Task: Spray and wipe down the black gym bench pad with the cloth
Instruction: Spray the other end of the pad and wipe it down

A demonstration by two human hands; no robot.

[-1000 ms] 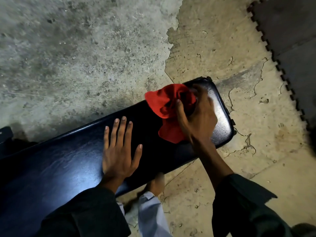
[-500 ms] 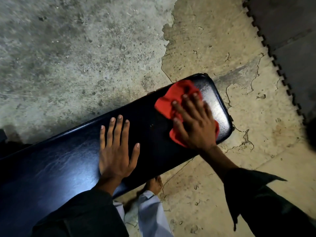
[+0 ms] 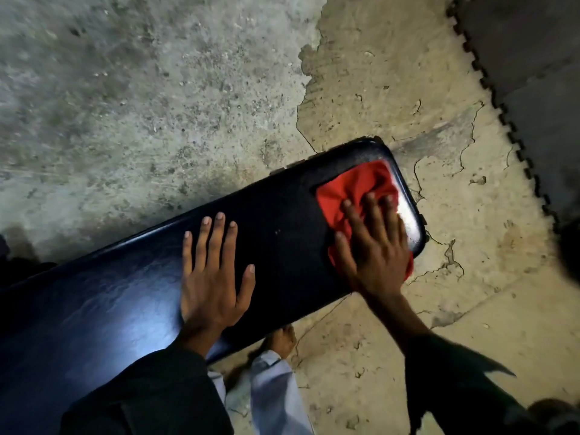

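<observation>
Both hands flat, fingers straight: right hand (image 3: 375, 246) pressing cloth (image 3: 354, 186) at pad (image 3: 282, 233) end, left hand (image 3: 213, 277) bracing. Could slide off the edge, dropping cloth on floor (image 3: 439, 293)

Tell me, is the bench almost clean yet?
Partly, it seems. The right hand presses the red cloth flat on the far end of the black bench pad, so wiping is under way there. The left hand rests flat mid-pad. The long near stretch looks likely left. No spray bottle shows, so spraying can't be judged.
</observation>
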